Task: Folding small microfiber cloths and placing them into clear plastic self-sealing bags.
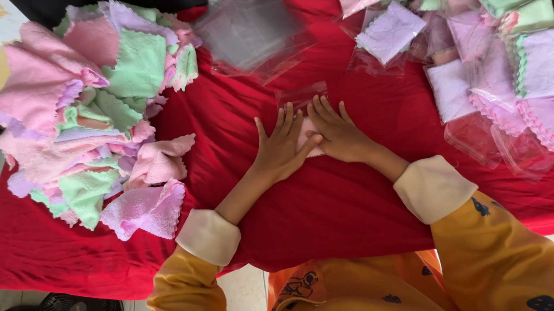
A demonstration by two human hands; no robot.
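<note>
My left hand (281, 150) and right hand (338, 133) lie flat side by side, fingers spread and pinching nothing, pressing a small pink cloth (309, 145) mostly hidden under the palms, mid-table on the red tablecloth (332, 203). A clear plastic sleeve (301, 95) sits just beyond my fingertips. I see a loose cloth pile (92, 110) well to the left, a stack of empty clear bags (252, 34) at top centre, and bagged cloths (512, 74) to the right.

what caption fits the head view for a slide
Both hands, left hand and right hand, press flat on a small pink cloth on a red table.
</note>
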